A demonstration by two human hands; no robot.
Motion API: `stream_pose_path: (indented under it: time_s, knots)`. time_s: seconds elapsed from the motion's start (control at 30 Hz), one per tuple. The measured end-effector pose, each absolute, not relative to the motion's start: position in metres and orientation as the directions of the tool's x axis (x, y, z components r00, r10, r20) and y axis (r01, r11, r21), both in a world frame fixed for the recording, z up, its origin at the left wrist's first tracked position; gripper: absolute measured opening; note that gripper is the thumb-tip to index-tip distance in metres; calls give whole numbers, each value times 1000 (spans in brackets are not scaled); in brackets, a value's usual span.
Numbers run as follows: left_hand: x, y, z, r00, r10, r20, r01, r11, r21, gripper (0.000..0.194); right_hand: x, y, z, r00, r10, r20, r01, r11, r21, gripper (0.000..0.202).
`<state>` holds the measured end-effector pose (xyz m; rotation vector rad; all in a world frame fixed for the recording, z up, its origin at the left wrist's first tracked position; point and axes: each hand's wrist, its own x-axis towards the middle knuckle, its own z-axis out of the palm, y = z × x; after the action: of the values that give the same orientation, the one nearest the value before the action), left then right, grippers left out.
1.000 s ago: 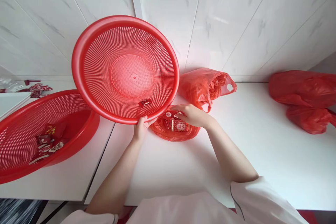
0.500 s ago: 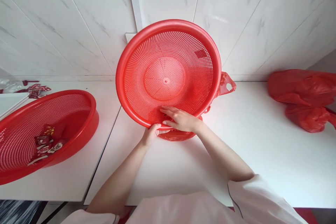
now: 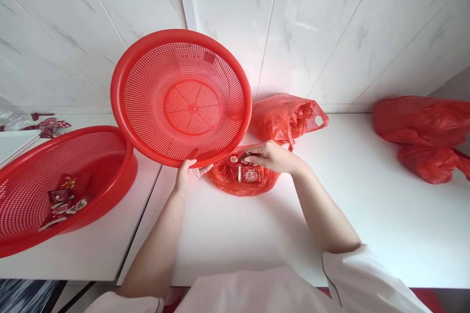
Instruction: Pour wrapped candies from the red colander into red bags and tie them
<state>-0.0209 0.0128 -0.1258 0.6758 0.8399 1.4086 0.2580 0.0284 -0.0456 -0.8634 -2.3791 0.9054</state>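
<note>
My left hand (image 3: 188, 176) is closed on the near rim of a red mesh plastic basket (image 3: 193, 107), which is tilted so that its inside faces me. No contents show in it. To the right, my right hand (image 3: 273, 156) is over an open red plastic bag (image 3: 227, 187). Its fingers pinch a small dark red packet (image 3: 248, 155), partly hidden by the hand. Below those fingers a red and gold wrapped packet (image 3: 251, 174) lies in the bag, among other small red wrapped pieces.
A second red mesh basket (image 3: 121, 171) stands on the left, with several small packets (image 3: 66, 198) in it. A crumpled red bag (image 3: 279, 115) rests by the tiled wall. More red bags (image 3: 418, 122) are at the far right. A gap runs between the two white tables.
The basket has shifted left with my left hand, uncovering the bags behind and below it. My right hand has left the basket's inside and is now at the open bag, pinching a packet.
</note>
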Motion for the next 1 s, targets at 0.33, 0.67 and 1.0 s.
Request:
stream_pose_path:
  time_s: [0.33,0.67,1.0]
  knots:
    - [-25,14,-120,-70,993,-97,-561,41,827,8,249,42,-72,-530,839,124,534,443,-720,54]
    - [-16,2,-107,2,994,-110,-467,98,879,14,253,39,-59,-341,700,628,484,703,-521,43]
    - [-30,-24,-82,30,999,36,-356,-23,934,26,275,26,-43,-478,716,509,366,689,-625,58]
